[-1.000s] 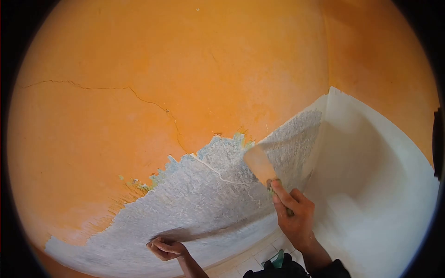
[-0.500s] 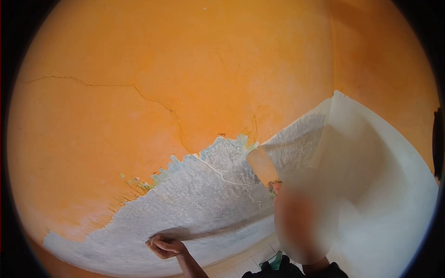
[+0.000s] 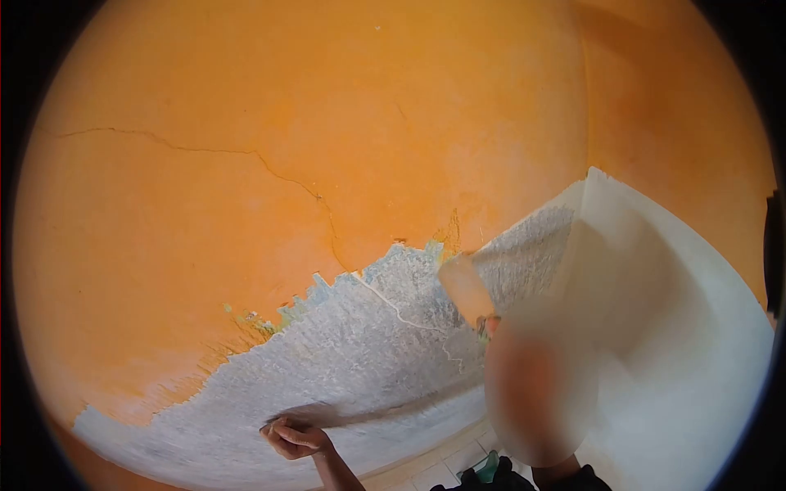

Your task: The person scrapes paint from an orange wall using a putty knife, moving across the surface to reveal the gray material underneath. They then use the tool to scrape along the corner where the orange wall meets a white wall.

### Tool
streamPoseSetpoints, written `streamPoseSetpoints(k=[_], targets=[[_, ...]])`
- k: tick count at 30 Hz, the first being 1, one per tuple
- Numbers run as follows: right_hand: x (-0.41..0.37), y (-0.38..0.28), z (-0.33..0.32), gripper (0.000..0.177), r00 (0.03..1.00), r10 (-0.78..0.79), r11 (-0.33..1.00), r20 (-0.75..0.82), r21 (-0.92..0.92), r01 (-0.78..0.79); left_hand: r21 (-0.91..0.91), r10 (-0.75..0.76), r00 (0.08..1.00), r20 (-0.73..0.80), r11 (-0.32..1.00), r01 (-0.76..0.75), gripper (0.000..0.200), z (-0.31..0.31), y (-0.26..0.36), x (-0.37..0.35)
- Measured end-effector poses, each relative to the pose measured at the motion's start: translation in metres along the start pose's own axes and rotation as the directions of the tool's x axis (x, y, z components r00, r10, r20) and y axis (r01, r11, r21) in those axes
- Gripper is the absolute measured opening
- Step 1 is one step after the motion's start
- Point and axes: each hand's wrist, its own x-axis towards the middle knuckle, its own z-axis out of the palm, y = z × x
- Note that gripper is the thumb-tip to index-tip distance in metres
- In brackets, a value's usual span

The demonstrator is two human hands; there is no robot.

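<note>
An orange wall [image 3: 196, 213] fills the view, with a bare grey patch [image 3: 352, 335] along its lower part. My left hand [image 3: 293, 439] is a closed fist by the lower grey patch, its shadow beside it; nothing shows in its fingers. At the right, my right hand [image 3: 492, 326] is closed round the near end of a flat, wide-bladed scraper [image 3: 465, 288]. The scraper's blade lies against or just in front of the grey patch, close to the ragged paint edge. A blurred oval hides most of this hand and its wrist.
A thin crack [image 3: 282, 174] runs down the orange paint and continues across the grey. Beyond the corner, the right-hand wall [image 3: 688, 327] is pale below and orange above. Pale floor tiles [image 3: 458, 460] and a green object [image 3: 489, 466] show at the bottom.
The view has shifted a little, so the wall's crack and paint edge sit slightly farther right. Both hands and the scraper keep nearly the same place in the picture.
</note>
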Motion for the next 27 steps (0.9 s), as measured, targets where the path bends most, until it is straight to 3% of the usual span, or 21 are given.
streamPoseSetpoints(k=[6, 9, 12, 16, 18, 20, 23, 27], targets=[[0.001, -0.004, -0.005, 0.043, 0.999, 0.03, 0.999, 0.034, 0.022, -0.031, -0.041, 0.03, 0.999, -0.024, 0.999, -0.031, 0.03, 0.003, 0.0, 0.003], [0.02, -0.018, -0.002, 0.042, 0.994, -0.092, 0.995, -0.064, 0.03, 0.094, -0.005, -0.026, 0.998, -0.06, 1.0, 0.026, 0.03, 0.004, 0.006, 0.005], [0.002, -0.005, -0.001, 0.042, 0.998, -0.025, 0.999, 0.049, 0.046, 0.023, -0.084, 0.048, 0.996, -0.07, 0.995, -0.054, 0.031, 0.005, -0.01, 0.002], [0.01, -0.013, -0.019, 0.041, 0.997, 0.011, 0.999, 0.07, 0.05, -0.014, 0.035, 0.042, 0.998, -0.042, 0.999, -0.041, 0.031, 0.004, 0.001, 0.003], [-0.003, 0.004, -0.005, 0.042, 0.995, 0.006, 0.998, 0.103, 0.064, -0.012, -0.019, 0.035, 0.999, -0.017, 0.999, -0.035, 0.03, -0.001, -0.006, 0.003], [0.007, -0.001, -0.001, 0.043, 0.999, -0.031, 0.996, 0.03, 0.081, 0.028, -0.1, 0.013, 0.999, -0.039, 0.995, -0.017, 0.029, 0.004, -0.006, 0.0], [0.016, -0.01, -0.007, 0.044, 0.996, -0.074, 0.995, 0.04, 0.072, 0.071, -0.016, -0.028, 0.998, -0.056, 1.0, 0.027, 0.031, 0.005, 0.004, 0.003], [-0.006, -0.004, -0.004, 0.043, 0.995, 0.004, 0.996, 0.104, 0.09, -0.014, -0.084, 0.082, 0.996, -0.035, 0.993, -0.085, 0.028, 0.005, -0.007, 0.002]])
